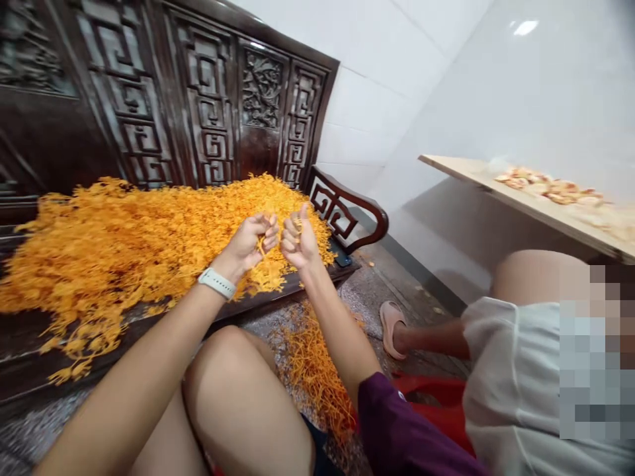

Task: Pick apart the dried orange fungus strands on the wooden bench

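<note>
Nearest are the person's bare knees (pixel 233 377), with a purple sleeve (pixel 391 423) covering the right upper arm. To the right sits another person in pale shorts (pixel 506 377), and beside that leg part of a red plastic object (pixel 446 410) shows low down. On the speckled floor, below the front edge of the bench (pixel 225 309), lies a loose heap of thin orange strands (pixel 317 370), partly hidden behind the right forearm. A pink shoe (pixel 390 330) on the other person's foot stands near this heap.

A light watch (pixel 217 283) circles the left wrist. The left hand (pixel 254 238) has its fingers curled and pinched on an orange strand, which hangs below them. Just beside it, apart, the right hand (pixel 300 239) is clenched with the thumb raised, a small orange piece caught in its fingers. Both hands are over the bench's front edge, toward its right end.

Behind them, a broad pile of orange flower-like pieces (pixel 159 225) covers most of the seat, spilling over the front edge at the left. A dark phone (pixel 342 260) lies by the right front corner, under the curved armrest (pixel 374 221). On the far right, a wooden board (pixel 456 170) carries pale, reddish-edged pieces (pixel 555 187) along its length. Farthest back rise the carved backrest (pixel 260 152) and the white wall (pixel 377 99)
</note>
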Available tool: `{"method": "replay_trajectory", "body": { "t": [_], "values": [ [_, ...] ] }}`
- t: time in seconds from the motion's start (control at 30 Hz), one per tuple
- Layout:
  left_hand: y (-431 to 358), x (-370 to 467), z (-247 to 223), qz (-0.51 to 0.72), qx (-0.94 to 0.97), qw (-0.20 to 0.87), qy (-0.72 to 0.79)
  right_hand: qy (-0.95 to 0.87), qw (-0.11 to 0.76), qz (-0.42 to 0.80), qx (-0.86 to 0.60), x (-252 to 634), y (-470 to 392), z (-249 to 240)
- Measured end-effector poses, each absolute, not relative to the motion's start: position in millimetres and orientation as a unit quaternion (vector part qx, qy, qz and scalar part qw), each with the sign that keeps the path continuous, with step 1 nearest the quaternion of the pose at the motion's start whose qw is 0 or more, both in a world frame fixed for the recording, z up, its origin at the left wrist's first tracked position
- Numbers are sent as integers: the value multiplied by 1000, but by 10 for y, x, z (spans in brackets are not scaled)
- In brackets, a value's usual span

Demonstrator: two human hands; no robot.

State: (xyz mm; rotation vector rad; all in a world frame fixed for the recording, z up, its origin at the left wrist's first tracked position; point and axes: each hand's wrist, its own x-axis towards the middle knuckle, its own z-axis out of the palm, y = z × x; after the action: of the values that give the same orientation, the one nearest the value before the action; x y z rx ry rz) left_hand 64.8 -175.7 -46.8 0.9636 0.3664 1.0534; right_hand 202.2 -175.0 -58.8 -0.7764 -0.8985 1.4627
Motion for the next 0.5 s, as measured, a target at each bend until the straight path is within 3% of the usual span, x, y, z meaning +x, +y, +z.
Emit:
{"method": "replay_trajectory", "body": {
  "t": [0.17, 0.33, 0.4, 0.5],
  "values": [
    [-1688, 538, -311, 552, 401, 716, 147, -438, 537, 657, -298, 1979, -2001, -591],
    [-1492, 289, -430, 581, 377, 694, 198, -612, 331, 654, -295, 2142, -2153, -543],
    [-1420, 200, -499, 590, 359, 695, 201, -585, 373, 653, -302, 2219, -1993, -581],
    [-1382, 138, -565, 597, 341, 694, 212, -395, 546, 633, -380, 2278, -1632, -759]
  ]
}}
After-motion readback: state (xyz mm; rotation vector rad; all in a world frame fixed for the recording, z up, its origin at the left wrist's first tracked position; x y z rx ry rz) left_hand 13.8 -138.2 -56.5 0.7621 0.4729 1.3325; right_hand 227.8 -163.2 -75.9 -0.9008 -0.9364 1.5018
